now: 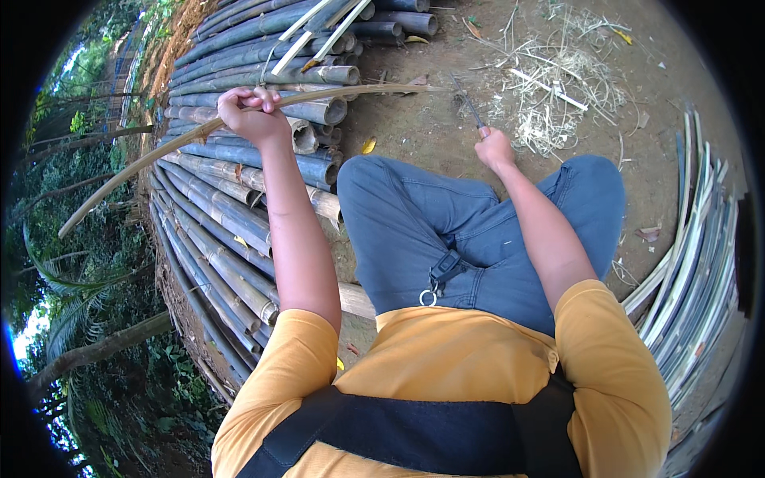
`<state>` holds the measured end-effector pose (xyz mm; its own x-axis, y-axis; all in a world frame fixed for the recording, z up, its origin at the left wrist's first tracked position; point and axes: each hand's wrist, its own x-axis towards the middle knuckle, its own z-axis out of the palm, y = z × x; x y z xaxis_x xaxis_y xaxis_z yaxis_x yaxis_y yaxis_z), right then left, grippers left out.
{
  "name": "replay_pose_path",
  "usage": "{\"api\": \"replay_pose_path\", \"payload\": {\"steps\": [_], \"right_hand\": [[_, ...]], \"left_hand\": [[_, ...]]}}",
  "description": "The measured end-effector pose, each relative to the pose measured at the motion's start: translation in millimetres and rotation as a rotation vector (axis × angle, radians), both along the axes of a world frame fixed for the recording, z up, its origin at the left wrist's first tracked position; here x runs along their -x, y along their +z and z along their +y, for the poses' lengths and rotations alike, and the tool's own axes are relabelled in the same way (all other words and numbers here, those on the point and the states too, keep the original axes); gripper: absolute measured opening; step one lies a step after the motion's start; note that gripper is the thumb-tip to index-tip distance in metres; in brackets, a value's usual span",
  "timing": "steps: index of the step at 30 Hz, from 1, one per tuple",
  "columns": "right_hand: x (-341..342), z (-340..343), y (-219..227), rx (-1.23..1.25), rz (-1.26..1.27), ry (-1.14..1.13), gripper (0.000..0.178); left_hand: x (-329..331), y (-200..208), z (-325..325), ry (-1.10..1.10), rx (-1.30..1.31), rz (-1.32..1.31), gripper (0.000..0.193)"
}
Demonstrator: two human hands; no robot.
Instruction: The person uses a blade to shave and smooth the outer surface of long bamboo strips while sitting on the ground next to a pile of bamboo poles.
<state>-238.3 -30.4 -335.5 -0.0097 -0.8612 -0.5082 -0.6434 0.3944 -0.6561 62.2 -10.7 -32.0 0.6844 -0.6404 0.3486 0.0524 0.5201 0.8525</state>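
My left hand (251, 111) is closed round a long, pale bamboo strip (351, 91), raised over the bamboo poles. One end of the strip reaches down to the far left; the other stretches right over the bare ground. In my right hand (495, 148), in front of my knees, is the handle of a knife (470, 105). Its thin dark blade points up and to the left, near the strip's right end. Whether blade and strip touch, I cannot tell.
Stacked bamboo poles (231, 203) fill the left side, with split pale strips (323, 36) on top. A heap of shavings (562, 92) lies beyond my right hand. Several cut strips (692, 255) are bundled at the right. Green plants (88, 299) grow past the poles.
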Motion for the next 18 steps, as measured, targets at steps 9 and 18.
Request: {"api": "replay_pose_path", "payload": {"steps": [9, 18], "right_hand": [[0.5, 1.5, -3.8, 0.038, 0.008, 0.015, 0.029], [10.4, -7.0, -41.2, 0.005, 0.032, -0.016, 0.029]], "left_hand": [[-2.2, 0.4, -2.0, 0.001, 0.029, 0.020, 0.015], [2.6, -0.7, -11.4, 0.017, 0.028, 0.002, 0.016]]}}
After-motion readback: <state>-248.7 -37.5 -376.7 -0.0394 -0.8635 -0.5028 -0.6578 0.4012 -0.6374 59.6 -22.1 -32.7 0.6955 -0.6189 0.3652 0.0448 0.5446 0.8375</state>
